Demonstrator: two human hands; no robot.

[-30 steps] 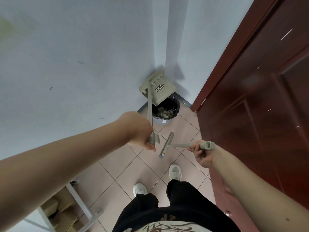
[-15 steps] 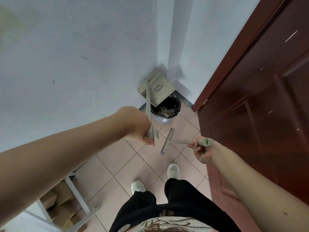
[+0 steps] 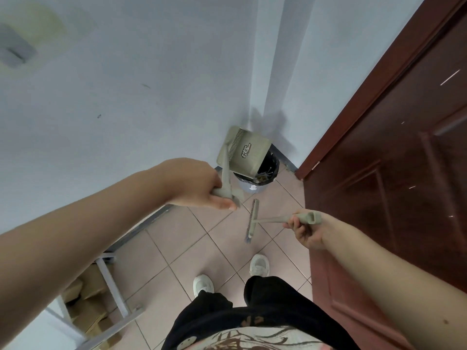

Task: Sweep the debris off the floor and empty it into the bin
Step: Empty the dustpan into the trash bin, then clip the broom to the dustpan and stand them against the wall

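Observation:
My left hand (image 3: 202,186) grips the top of a beige dustpan's long handle. The dustpan (image 3: 246,151) hangs tipped over the small bin (image 3: 255,184) in the corner and covers much of its opening. Inside the black-lined bin, pale scraps of debris (image 3: 264,174) show beside the pan's lower edge. My right hand (image 3: 307,229) is closed around the handle of a beige broom. The broom head (image 3: 252,221) hangs just above the pink tiled floor, to the right of the bin and in front of my feet.
White walls meet in the corner behind the bin. A dark red door (image 3: 394,157) stands close on the right. A white metal frame (image 3: 111,281) with cardboard boxes under it is at the lower left. My white shoes (image 3: 259,265) stand on the tiles.
The dustpan has tilted a little further over the bin and sunk slightly toward it. My right hand and the broom have barely shifted.

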